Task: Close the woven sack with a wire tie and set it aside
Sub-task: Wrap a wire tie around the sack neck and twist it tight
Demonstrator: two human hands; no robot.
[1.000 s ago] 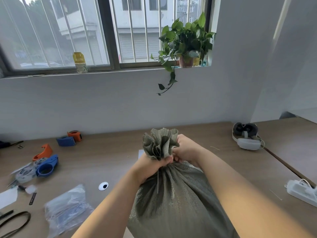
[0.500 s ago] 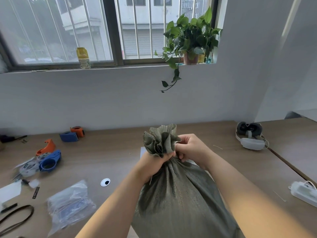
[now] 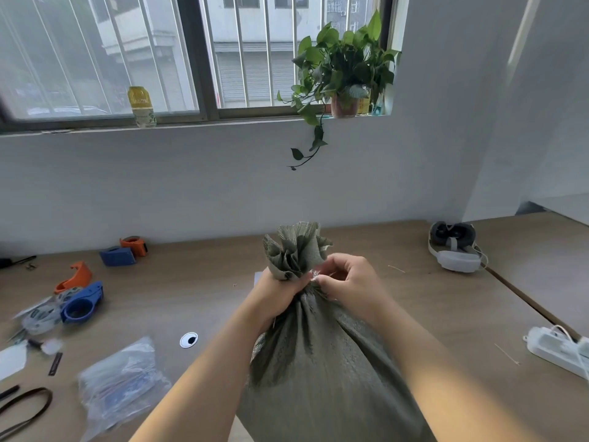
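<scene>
Wooden desk (image 3: pixel 197 298) carries sack (image 3: pixel 322 371), tape dispensers (image 3: pixel 81 306), plastic bag (image 3: pixel 121 382), headset (image 3: pixel 454 247).

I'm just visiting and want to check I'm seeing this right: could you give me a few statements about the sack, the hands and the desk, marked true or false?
1. The left hand grips the gathered neck of the woven sack. True.
2. The right hand rests flat on the desk. False: its fingers pinch at the sack's neck.
3. A potted plant stands on the windowsill. True.
4. The sack lies on its side. False: it stands upright.
</scene>
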